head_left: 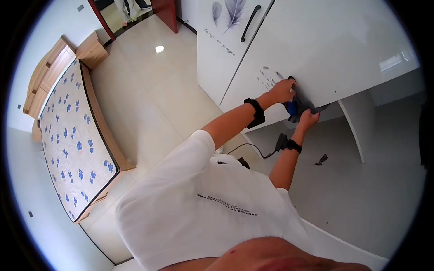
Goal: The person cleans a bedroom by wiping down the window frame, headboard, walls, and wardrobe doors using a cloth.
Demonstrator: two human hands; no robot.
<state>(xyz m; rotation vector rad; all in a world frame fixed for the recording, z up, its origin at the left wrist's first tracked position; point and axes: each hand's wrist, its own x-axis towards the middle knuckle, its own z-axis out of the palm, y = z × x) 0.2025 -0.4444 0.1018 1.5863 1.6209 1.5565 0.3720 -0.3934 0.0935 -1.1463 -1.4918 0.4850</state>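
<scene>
A crumpled dark grey cloth (304, 103) with a blue patch (291, 107) is bunched against the lower edge of a glossy white wardrobe door (325, 54). My left hand (282, 91) closes on its upper end, beside a small black piece at the door that may be a handle. Lower down, my right hand (309, 119) pinches the cloth near the edge of the door. The fingertips of both hands are partly hidden. Each wrist wears a black band, and a cable runs from a black block near the right wrist.
Below the door is an open compartment with a curved white divider (355, 128) and a small dark scrap (321, 160) on its surface. To the left stands a bed with a blue-flowered mattress (74, 142) and a wooden nightstand (93, 49). A person's legs (129, 11) show in the doorway.
</scene>
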